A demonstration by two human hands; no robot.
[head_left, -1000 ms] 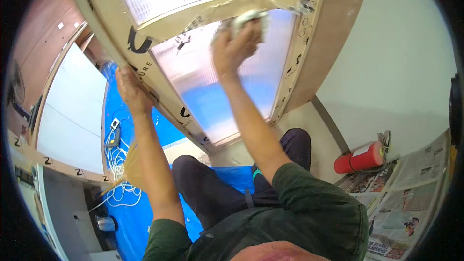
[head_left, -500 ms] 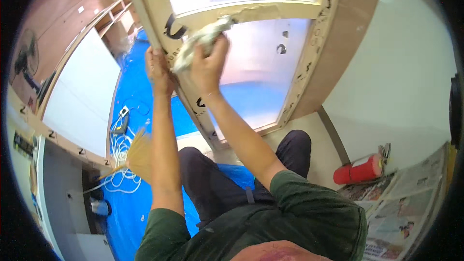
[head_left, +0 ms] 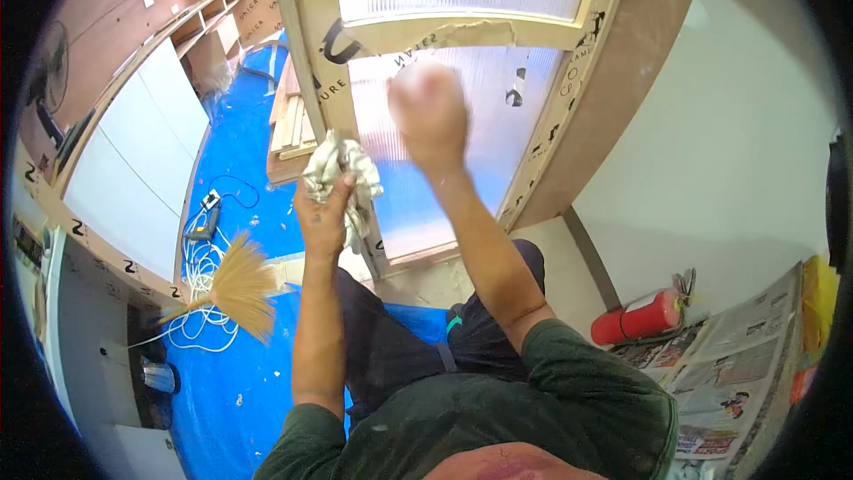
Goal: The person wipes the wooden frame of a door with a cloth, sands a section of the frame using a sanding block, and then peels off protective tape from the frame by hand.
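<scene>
My left hand (head_left: pixel 322 224) grips a crumpled off-white rag (head_left: pixel 340 167), thumb across its lower part. The rag hangs beside the left stile of a door (head_left: pixel 320 107) whose frame is covered in cream printed wrapping. My right hand (head_left: pixel 431 116) is raised in front of the door's lower ribbed translucent panel (head_left: pixel 498 147). Motion smears its fingers, so whether they are closed or touch the panel cannot be told. Above this hand, the wrapping on the middle rail (head_left: pixel 471 33) has a torn edge. Dark marks show on the panel's right side.
On the blue floor sheet (head_left: pixel 233 396) at left lie a straw broom (head_left: pixel 244 289) and coiled white cable (head_left: pixel 197 253). Wooden boards (head_left: pixel 291 129) are stacked behind the door. A red fire extinguisher (head_left: pixel 638 317) and spread newspapers (head_left: pixel 737 364) lie to the right, by the pale wall (head_left: pixel 702 151).
The rag has passed from my right hand to my left, which has let go of the door edge and come lower. My right hand has moved right, off the rag.
</scene>
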